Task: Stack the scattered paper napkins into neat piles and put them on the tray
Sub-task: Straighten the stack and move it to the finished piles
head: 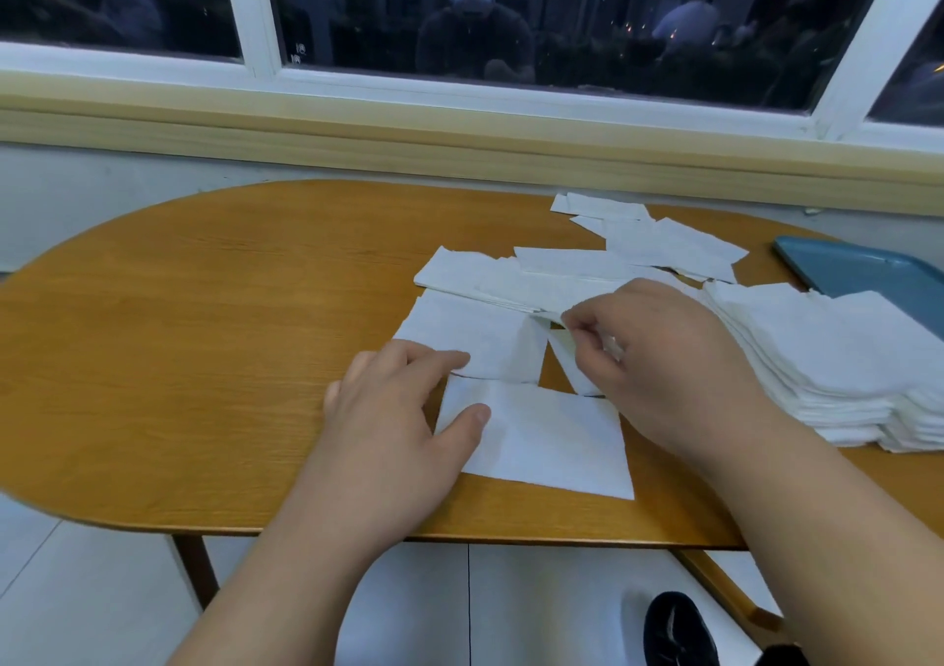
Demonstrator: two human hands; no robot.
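White paper napkins lie scattered over the right half of the wooden table (204, 307). One flat napkin (551, 440) lies near the front edge, and my left hand (398, 410) rests on its left end with straight fingers, the thumb on the paper. Another napkin (480, 333) lies just beyond it. My right hand (649, 353) pinches the corner of a napkin (572, 359) between thumb and fingers. A thick pile of napkins (827, 359) stands at the right. Loose napkins (654, 241) spread toward the back. The blue tray (848, 267) sits at the far right, partly covered by the pile.
A window with a white frame and a cream sill (459, 144) runs behind the table. The table's left half shows bare wood. Below the front edge I see white floor tiles and a black shoe (674, 629).
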